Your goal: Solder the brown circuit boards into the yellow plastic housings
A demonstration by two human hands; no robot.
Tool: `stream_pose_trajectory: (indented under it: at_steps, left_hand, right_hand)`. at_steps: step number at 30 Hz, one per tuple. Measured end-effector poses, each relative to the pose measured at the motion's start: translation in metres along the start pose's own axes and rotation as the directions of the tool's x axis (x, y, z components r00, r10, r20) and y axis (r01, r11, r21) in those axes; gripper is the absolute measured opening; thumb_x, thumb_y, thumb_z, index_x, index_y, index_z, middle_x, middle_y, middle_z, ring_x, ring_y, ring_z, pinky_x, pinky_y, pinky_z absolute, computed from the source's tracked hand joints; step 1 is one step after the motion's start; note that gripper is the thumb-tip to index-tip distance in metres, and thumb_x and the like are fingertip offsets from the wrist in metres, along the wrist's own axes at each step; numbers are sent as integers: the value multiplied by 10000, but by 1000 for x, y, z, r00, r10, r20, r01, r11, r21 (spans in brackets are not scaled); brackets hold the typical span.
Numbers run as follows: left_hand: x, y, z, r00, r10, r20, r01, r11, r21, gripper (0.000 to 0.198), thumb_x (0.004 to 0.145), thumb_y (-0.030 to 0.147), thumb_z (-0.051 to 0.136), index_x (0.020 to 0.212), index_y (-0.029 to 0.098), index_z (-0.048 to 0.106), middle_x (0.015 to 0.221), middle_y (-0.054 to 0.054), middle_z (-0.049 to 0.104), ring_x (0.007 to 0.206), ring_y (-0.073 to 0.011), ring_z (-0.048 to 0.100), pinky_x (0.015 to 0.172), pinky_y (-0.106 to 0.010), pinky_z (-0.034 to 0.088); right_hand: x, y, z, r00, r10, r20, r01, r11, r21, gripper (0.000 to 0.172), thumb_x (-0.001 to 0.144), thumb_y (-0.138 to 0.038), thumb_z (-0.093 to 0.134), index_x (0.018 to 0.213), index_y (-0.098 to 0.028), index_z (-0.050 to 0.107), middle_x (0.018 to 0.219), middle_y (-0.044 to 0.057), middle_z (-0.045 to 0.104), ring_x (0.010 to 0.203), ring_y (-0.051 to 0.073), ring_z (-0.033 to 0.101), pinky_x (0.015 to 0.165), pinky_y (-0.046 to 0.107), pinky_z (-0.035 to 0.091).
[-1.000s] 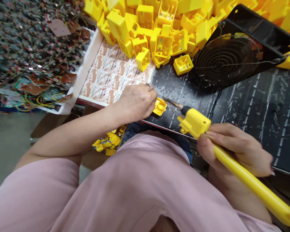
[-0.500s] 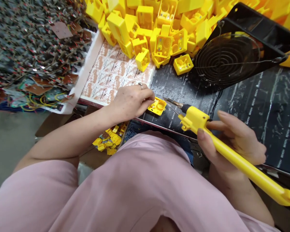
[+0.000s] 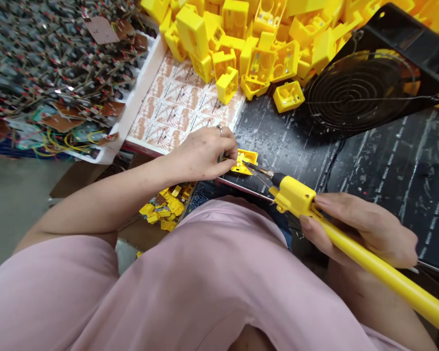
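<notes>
My right hand (image 3: 366,226) is wrapped round the yellow handle of a soldering iron (image 3: 296,195), with its metal tip pointing left. A thin solder wire (image 3: 260,181) runs from the iron's yellow guide toward the tip. The tip is over a small open yellow plastic case (image 3: 249,157) on the bench edge; whether it touches a part inside is too small to tell. My left hand (image 3: 212,152), with a ring on one finger, is closed in a pinch on the left end of this case. Its fingertips hide that end.
Many yellow plastic housings (image 3: 256,63) are heaped at the back. A black fan (image 3: 358,97) stands on the dark bench mat (image 3: 398,161) at right. Printed sheets (image 3: 179,107) lie left of the mat, beside a white tray (image 3: 146,73) of circuit boards. Below, a box holds yellow pieces (image 3: 168,207).
The soldering iron has moved left and down relative to the case, so its tip is now over it. The case looks tilted in my left fingers. The whole view has shifted slightly.
</notes>
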State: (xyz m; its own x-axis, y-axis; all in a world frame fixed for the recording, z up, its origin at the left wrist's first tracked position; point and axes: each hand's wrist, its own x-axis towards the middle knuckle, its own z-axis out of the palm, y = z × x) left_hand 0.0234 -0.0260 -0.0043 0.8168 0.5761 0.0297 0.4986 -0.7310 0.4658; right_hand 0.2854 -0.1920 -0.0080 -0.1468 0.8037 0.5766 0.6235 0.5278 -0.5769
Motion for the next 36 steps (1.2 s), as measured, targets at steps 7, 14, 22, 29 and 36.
stream_pose_trajectory:
  at_steps: [7, 14, 22, 29, 36]
  left_hand:
    - [-6, 10, 3, 997, 73, -31, -63, 966, 251, 285, 938, 233, 485, 858, 170, 752, 967, -81, 761, 852, -219, 697, 753, -357, 488]
    - [-4, 12, 5, 999, 44, -17, -39, 972, 234, 267, 882, 215, 480, 828, 162, 737, 945, -79, 740, 793, -204, 688, 652, -327, 466]
    - [7, 24, 0, 992, -54, 118, 11, 939, 343, 268, 876, 212, 483, 854, 146, 742, 977, -98, 740, 811, -227, 700, 602, -324, 426]
    - [9, 27, -2, 988, -53, 147, -10, 917, 398, 259, 897, 223, 504, 875, 136, 748, 990, -114, 741, 798, -241, 696, 562, -333, 393]
    - [9, 31, -5, 983, -88, 161, 12, 906, 422, 250, 901, 220, 508, 886, 146, 746, 1011, -105, 742, 825, -247, 701, 537, -325, 343]
  right_hand:
    - [6, 6, -1, 996, -20, 88, 21, 1000, -9, 91, 966, -280, 666, 884, -241, 669, 734, 6, 713, 627, 148, 712, 563, 256, 604]
    - [23, 3, -5, 970, -76, 230, 89, 995, -47, 240, 1013, -314, 622, 802, -205, 659, 767, 21, 716, 659, 118, 711, 617, 221, 615]
    - [45, 2, -10, 935, -266, 236, 254, 964, 81, 209, 819, -107, 816, 922, -203, 661, 784, 8, 734, 654, 134, 699, 598, 251, 596]
    - [35, -4, -26, 953, -62, 298, 98, 989, -108, 349, 1054, -401, 525, 794, -224, 675, 772, 44, 711, 700, 139, 707, 693, 275, 621]
    - [31, 0, -19, 959, -1, 282, 21, 997, -70, 262, 1025, -358, 585, 806, -251, 679, 776, 24, 727, 680, 147, 710, 644, 280, 613]
